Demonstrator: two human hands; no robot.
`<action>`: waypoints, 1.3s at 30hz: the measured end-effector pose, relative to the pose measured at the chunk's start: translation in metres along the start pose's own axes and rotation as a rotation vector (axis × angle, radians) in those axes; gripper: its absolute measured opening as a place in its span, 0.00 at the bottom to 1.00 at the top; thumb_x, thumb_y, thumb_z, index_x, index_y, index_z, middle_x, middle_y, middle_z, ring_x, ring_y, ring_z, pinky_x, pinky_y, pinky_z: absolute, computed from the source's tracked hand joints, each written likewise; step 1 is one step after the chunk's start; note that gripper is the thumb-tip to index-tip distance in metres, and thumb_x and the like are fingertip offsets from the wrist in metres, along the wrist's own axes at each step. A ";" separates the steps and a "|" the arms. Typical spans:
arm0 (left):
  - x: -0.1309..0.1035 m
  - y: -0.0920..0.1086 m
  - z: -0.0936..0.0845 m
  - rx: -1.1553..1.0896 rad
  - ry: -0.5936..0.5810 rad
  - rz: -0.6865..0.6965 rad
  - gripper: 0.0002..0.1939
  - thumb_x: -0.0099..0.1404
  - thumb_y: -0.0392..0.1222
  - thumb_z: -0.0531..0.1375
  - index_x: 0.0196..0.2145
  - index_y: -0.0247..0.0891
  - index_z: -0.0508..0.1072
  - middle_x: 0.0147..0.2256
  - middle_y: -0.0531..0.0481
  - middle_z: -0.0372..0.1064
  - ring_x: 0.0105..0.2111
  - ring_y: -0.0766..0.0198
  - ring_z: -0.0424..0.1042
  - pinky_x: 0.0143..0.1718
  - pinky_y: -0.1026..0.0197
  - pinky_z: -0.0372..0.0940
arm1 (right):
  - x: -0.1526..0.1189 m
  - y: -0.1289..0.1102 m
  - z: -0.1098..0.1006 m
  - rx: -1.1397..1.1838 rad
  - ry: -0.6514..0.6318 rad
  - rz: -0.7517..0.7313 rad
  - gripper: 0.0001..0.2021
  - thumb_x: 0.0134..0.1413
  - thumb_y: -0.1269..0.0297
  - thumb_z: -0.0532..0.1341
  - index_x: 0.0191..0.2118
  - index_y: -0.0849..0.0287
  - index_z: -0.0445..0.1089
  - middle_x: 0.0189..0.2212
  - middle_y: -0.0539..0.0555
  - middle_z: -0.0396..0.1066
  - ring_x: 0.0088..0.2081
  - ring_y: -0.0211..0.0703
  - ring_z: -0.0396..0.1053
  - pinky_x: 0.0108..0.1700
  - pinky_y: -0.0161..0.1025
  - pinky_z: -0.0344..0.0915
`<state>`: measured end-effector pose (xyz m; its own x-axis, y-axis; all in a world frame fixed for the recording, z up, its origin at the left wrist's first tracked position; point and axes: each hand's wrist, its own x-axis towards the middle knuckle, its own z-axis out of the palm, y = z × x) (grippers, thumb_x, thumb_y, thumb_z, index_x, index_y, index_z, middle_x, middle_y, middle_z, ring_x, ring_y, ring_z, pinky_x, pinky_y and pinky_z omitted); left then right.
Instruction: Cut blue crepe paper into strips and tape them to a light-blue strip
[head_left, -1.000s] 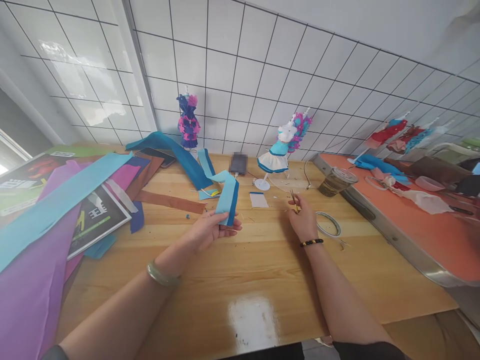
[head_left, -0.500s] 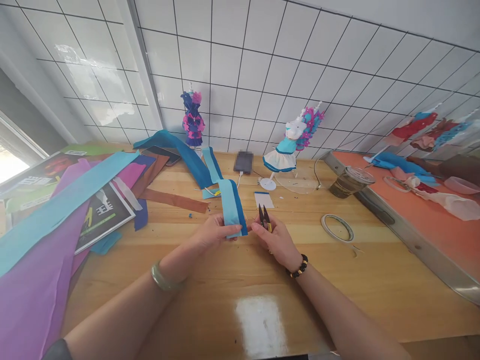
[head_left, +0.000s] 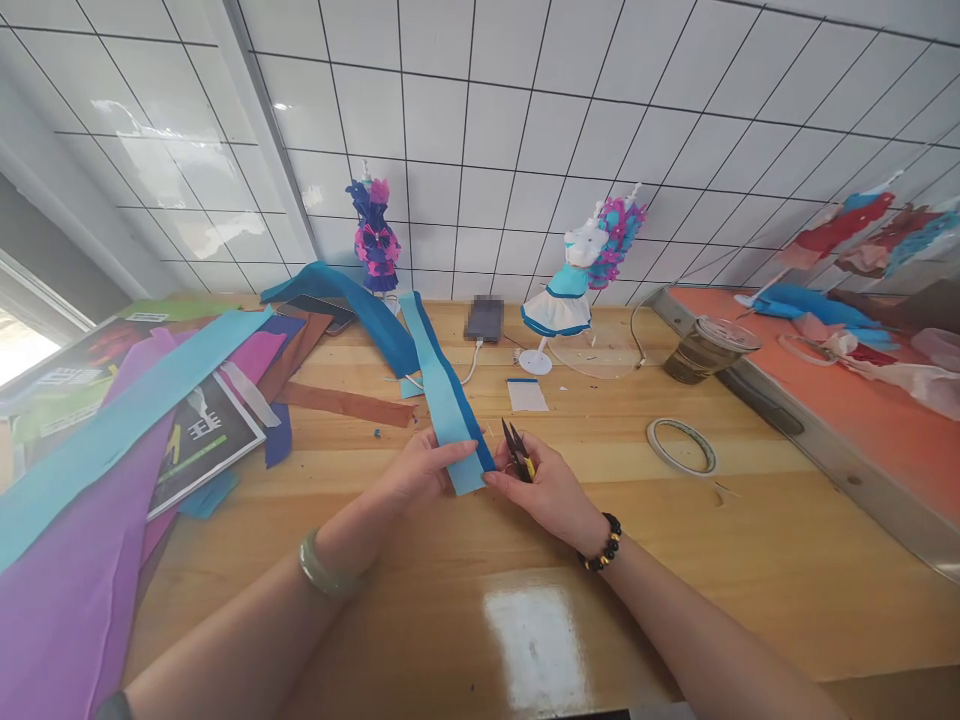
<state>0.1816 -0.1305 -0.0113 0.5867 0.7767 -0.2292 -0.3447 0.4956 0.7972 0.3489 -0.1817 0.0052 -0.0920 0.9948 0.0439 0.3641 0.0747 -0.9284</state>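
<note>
A light-blue paper strip [head_left: 448, 405] with a darker blue band along its right edge slopes away from me over the table. My left hand [head_left: 424, 470] pinches its near end, thumb on top. Small snips [head_left: 517, 450] with dark blades and a bit of yellow on the handle sit in my closed right hand [head_left: 551, 490], blades pointing up and away. The thumb and forefinger of that hand meet the strip's near right corner. Just beyond the hands lies a small white card [head_left: 527, 395] with a blue top edge.
Coloured paper sheets [head_left: 82, 540] and magazines [head_left: 206, 430] pile up on the left. Two small dress forms, one in purple [head_left: 376, 245] and one in blue and white [head_left: 562, 295], stand by the tiled wall. To the right are a tape roll [head_left: 681, 446] and a lidded cup [head_left: 709, 352].
The strip, folded over and bent before, now stretches out flatter and straighter toward me. My right hand has come to its corner, and the snips tilt more to the left.
</note>
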 end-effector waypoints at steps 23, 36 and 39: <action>0.005 -0.001 -0.009 0.182 0.184 0.156 0.25 0.46 0.41 0.67 0.44 0.37 0.71 0.34 0.47 0.74 0.33 0.60 0.72 0.35 0.59 0.65 | 0.004 0.007 -0.005 0.079 -0.043 0.044 0.14 0.53 0.53 0.56 0.36 0.59 0.61 0.30 0.52 0.67 0.26 0.34 0.61 0.29 0.33 0.59; 0.003 0.004 -0.002 -0.041 0.212 0.190 0.24 0.44 0.37 0.68 0.41 0.35 0.71 0.31 0.49 0.73 0.31 0.63 0.71 0.36 0.61 0.64 | -0.003 0.003 0.000 0.385 -0.322 0.282 0.19 0.55 0.46 0.49 0.36 0.59 0.60 0.21 0.46 0.60 0.15 0.28 0.47 0.16 0.29 0.47; 0.003 0.003 -0.003 0.005 0.181 0.180 0.24 0.45 0.38 0.68 0.42 0.34 0.70 0.32 0.48 0.73 0.32 0.63 0.71 0.37 0.60 0.64 | -0.003 0.002 0.002 0.382 -0.311 0.283 0.19 0.54 0.45 0.49 0.36 0.59 0.59 0.20 0.46 0.61 0.14 0.28 0.48 0.15 0.29 0.48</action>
<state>0.1804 -0.1262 -0.0113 0.3751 0.9095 -0.1790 -0.4281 0.3412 0.8369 0.3477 -0.1844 0.0025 -0.3292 0.9008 -0.2831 0.0585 -0.2798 -0.9583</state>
